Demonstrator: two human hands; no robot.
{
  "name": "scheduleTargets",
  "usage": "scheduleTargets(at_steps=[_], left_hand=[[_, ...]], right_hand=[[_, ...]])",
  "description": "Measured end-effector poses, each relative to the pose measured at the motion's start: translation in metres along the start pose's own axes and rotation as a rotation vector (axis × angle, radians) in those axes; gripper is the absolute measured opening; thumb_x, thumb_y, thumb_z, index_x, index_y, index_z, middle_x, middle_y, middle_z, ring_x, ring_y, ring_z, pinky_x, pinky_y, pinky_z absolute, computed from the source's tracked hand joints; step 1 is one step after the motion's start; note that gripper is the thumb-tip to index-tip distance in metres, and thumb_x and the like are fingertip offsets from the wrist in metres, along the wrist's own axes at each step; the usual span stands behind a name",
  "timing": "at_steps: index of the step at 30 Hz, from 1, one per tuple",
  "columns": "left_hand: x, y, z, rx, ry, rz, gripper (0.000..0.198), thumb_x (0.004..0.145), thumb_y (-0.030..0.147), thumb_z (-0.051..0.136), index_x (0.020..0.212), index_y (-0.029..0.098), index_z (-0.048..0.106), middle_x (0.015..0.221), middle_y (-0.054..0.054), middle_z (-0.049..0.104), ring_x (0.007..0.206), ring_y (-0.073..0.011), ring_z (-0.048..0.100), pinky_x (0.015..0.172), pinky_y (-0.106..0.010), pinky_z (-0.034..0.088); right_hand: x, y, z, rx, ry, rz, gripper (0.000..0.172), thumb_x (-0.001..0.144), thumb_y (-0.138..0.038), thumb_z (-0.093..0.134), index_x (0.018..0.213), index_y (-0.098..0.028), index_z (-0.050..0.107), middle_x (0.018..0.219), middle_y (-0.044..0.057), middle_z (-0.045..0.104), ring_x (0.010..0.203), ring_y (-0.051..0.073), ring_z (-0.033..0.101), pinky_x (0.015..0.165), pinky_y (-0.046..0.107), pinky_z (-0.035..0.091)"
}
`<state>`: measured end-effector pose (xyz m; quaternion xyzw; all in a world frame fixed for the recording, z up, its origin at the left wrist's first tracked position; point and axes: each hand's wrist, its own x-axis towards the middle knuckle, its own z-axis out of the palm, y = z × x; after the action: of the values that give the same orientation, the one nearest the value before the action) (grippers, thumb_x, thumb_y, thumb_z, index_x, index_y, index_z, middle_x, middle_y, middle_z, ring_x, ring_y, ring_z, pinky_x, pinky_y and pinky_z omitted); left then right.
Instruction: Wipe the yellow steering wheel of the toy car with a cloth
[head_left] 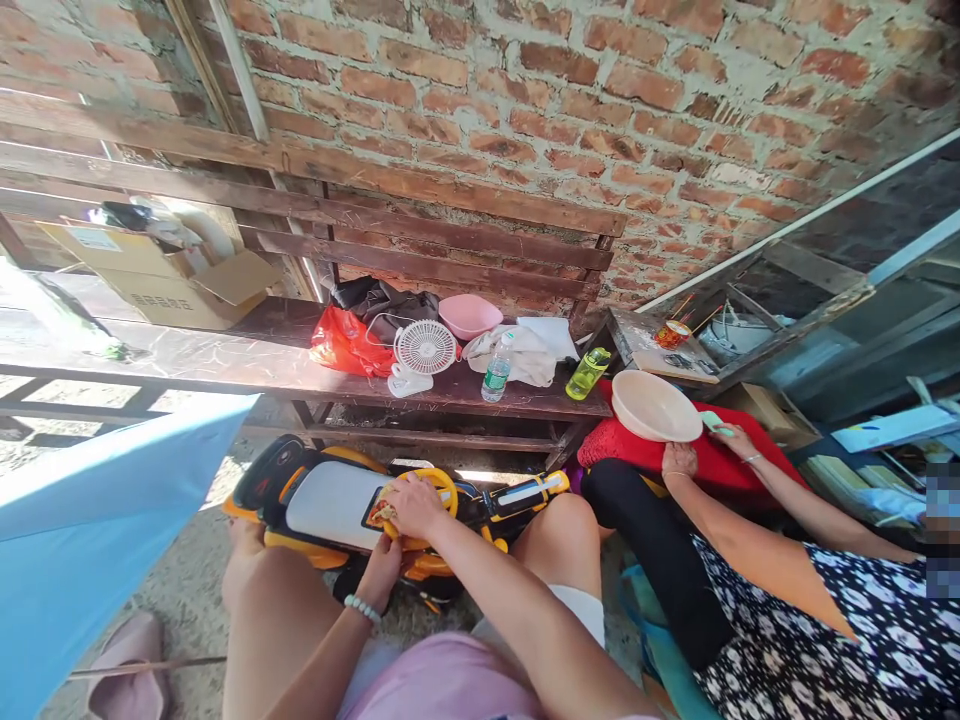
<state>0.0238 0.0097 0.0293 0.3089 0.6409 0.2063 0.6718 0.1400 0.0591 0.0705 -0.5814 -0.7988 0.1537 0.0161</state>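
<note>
A yellow-and-black ride-on toy vehicle [337, 500] with a pale grey seat stands between my legs. My right hand [415, 505] lies over its yellow steering wheel [448, 485], with the fingers curled at the near side. Just below, my left hand [382, 570], with a beaded bracelet at the wrist, is closed on the wheel's lower edge. By the fingertips shows a small red-and-yellow patterned patch [381, 507]; whether it is a sticker or a loose piece I cannot tell. Both sets of fingers are partly hidden.
A wooden bench [277, 350] along the brick wall bears a cardboard box [187, 290], a white fan [425, 347], a pink bowl [470, 314] and bottles [496, 372]. At right, another person's hands hold a cream basin [656, 405] and a pale green object [718, 424]. A blue umbrella [112, 510] covers the left.
</note>
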Motion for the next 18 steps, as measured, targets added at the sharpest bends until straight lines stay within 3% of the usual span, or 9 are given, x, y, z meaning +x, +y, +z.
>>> scheduleTargets(at_steps=[4, 10, 14, 18], left_hand=[[-0.002, 0.003, 0.000, -0.023, -0.016, -0.043, 0.025, 0.115, 0.028, 0.043, 0.136, 0.019, 0.054, 0.120, -0.014, 0.080, 0.090, -0.0192, 0.083, 0.084, -0.027, 0.060], [0.000, 0.001, -0.002, -0.009, -0.015, -0.026, 0.012, 0.115, 0.030, 0.047, 0.117, 0.021, 0.055, 0.112, -0.011, 0.082, 0.085, -0.0182, 0.082, 0.080, -0.025, 0.059], [0.005, -0.004, -0.004, 0.005, -0.023, 0.001, 0.007, 0.112, 0.029, 0.055, 0.111, 0.022, 0.055, 0.115, -0.012, 0.082, 0.089, -0.0200, 0.082, 0.086, -0.029, 0.060], [0.010, -0.009, -0.006, -0.014, -0.042, 0.003, 0.011, 0.114, 0.030, 0.049, 0.110, 0.022, 0.055, 0.111, -0.012, 0.082, 0.091, -0.0212, 0.082, 0.085, -0.030, 0.061]], right_hand=[[0.008, 0.008, -0.014, -0.012, 0.005, 0.160, 0.033, 0.106, -0.026, 0.051, 0.124, -0.020, 0.078, 0.136, 0.011, 0.071, 0.131, 0.029, 0.057, 0.107, 0.044, 0.049], [0.004, 0.040, -0.034, -0.023, 0.002, 0.391, 0.034, 0.106, -0.023, 0.052, 0.133, -0.019, 0.073, 0.138, 0.016, 0.068, 0.128, 0.030, 0.060, 0.105, 0.044, 0.050], [-0.015, 0.043, -0.032, -0.021, -0.005, 0.450, 0.040, 0.106, -0.019, 0.046, 0.138, -0.022, 0.070, 0.138, 0.017, 0.068, 0.128, 0.031, 0.060, 0.105, 0.047, 0.050], [-0.043, 0.036, -0.021, -0.027, -0.029, 0.443, 0.041, 0.105, -0.022, 0.052, 0.142, -0.026, 0.068, 0.138, 0.016, 0.067, 0.128, 0.032, 0.060, 0.106, 0.047, 0.050]])
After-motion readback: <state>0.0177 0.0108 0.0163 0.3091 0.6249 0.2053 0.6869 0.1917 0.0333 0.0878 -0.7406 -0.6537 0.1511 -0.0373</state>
